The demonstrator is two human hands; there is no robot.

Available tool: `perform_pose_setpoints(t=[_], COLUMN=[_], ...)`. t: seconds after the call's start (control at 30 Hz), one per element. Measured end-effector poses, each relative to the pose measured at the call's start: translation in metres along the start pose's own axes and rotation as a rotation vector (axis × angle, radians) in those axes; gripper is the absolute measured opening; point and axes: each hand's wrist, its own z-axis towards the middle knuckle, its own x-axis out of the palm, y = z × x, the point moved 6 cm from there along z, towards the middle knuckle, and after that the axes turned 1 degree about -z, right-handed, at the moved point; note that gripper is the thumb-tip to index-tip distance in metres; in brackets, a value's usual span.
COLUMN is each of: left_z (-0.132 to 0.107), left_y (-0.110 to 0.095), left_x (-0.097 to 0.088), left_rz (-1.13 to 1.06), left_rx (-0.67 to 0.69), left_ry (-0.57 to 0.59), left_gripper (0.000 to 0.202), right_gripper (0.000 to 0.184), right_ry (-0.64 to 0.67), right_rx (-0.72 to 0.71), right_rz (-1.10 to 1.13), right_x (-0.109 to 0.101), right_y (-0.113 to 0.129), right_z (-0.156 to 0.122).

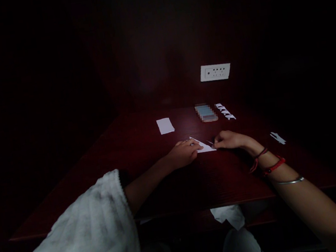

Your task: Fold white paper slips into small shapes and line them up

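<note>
A white sheet of paper folded into a triangle (206, 147) lies on the dark red table. My left hand (185, 150) rests on its left side, fingers stretched out over the paper, with a ring on one finger. At the paper's right corner my right hand (228, 139) is closed in a pinch. A thin pointed sliver (210, 142) sticks out from these fingertips along the slanted edge; its kind is too dark and small to tell.
A small stack of white paper (165, 126) lies behind my left hand. Farther back are a blurred phone-like object (206, 112) and a row of folded white pieces (225, 111). White paper strips (278, 138) lie at right. A socket panel (215, 72) is on the wall.
</note>
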Motion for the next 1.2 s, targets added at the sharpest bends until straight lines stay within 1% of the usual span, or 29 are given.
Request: perform_pose_setpoints(t=[0.1,0.23,0.37,0.57,0.7,0.8,0.83,0.9,1.0,1.03,1.07,1.13,1.2], left_z=[0.000,-0.001,-0.003,-0.003,-0.002,0.004,0.009,0.023,0.055,0.067,0.080,0.102,0.117], left_y=[0.001,0.001,-0.001,-0.013,-0.021,-0.031,-0.037,-0.053,-0.084,-0.093,-0.101,-0.114,-0.127], left_x=[0.000,0.002,-0.001,-0.015,-0.022,-0.026,-0.026,-0.022,-0.011,-0.005,0.001,0.016,0.029], left_rz=[0.001,0.007,0.035,0.074,0.095,0.091,0.080,0.051,0.022,0.019,0.014,-0.002,-0.016], left_rx=[-0.001,-0.002,0.008,0.034,0.052,0.082,0.103,0.174,0.276,0.289,0.277,0.238,0.247], left_ry=[-0.002,-0.008,-0.074,-0.186,-0.199,-0.199,-0.197,-0.177,-0.186,-0.195,-0.209,-0.203,-0.205], left_gripper=[0.029,0.029,0.030,0.031,0.026,0.024,0.025,0.024,0.024,0.024,0.025,0.025,0.026], right_gripper=[0.019,0.020,0.022,0.021,0.023,0.024,0.023,0.023,0.024,0.023,0.023,0.022,0.022], right_ry=[0.028,0.013,-0.057,-0.203,-0.235,-0.218,-0.224,-0.243,-0.273,-0.285,-0.287,-0.290,-0.271], right_rx=[0.011,0.071,0.119,0.102,0.118,0.153,0.186,0.298,0.501,0.551,0.578,0.622,0.683], right_rz=[-0.039,-0.065,-0.014,0.088,0.139,0.147,0.133,0.097,-0.041,-0.095,-0.114,-0.142,-0.167], right_x=[0.000,-0.004,-0.010,-0.022,-0.030,-0.036,-0.040,-0.049,-0.065,-0.070,-0.073,-0.077,-0.077], right_y=[-0.003,-0.018,-0.031,-0.033,-0.041,-0.059,-0.068,-0.093,-0.132,-0.142,-0.150,-0.160,-0.167], right_z=[-0.001,-0.001,0.001,0.000,-0.014,-0.033,-0.042,-0.060,-0.089,-0.098,-0.104,-0.114,-0.121])
